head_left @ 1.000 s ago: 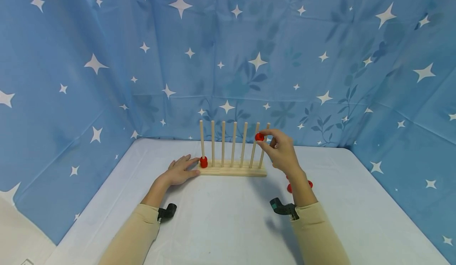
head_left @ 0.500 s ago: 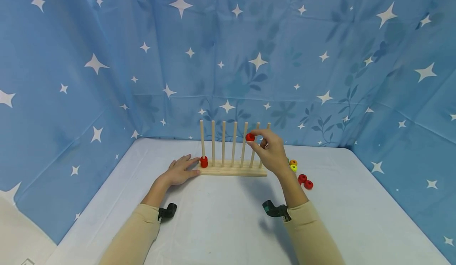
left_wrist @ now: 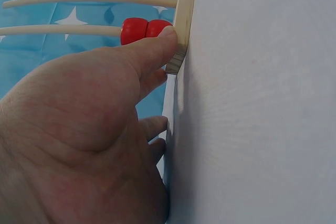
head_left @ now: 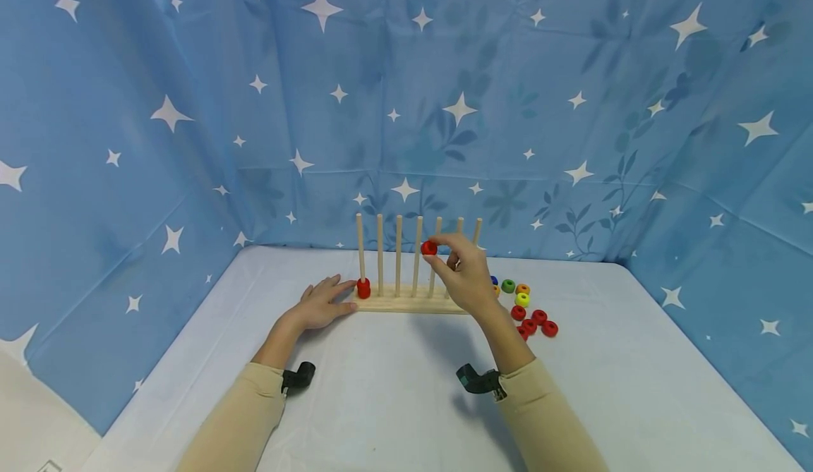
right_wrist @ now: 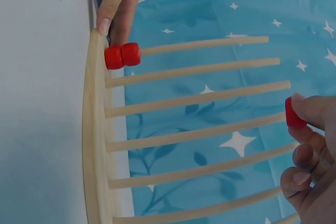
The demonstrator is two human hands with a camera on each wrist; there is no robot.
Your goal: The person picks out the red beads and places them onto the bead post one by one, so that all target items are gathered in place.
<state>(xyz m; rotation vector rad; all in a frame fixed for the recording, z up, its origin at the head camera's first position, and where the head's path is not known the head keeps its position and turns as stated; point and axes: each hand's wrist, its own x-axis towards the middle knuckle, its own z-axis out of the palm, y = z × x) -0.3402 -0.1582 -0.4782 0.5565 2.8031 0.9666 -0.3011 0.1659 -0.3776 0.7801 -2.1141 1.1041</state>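
A wooden peg stand with a row of upright pegs stands on the table. Two red beads are stacked on its leftmost peg. My left hand lies at the left end of the base; its thumb and index finger hold that end from both sides, and the other fingers stretch loosely behind. My right hand pinches another red bead between thumb and index finger. That bead is near the upper part of the middle peg, in the air. The right hand hides parts of the rightmost pegs.
Several loose red beads lie on the white table right of the stand. Behind them are a green bead, an orange bead, a yellow bead and a partly hidden blue one. A blue star-patterned curtain surrounds the table's back and sides.
My right hand has moved left along the pegs with the red bead, uncovering the loose beads on the right. The left hand and the stand have stayed in place.
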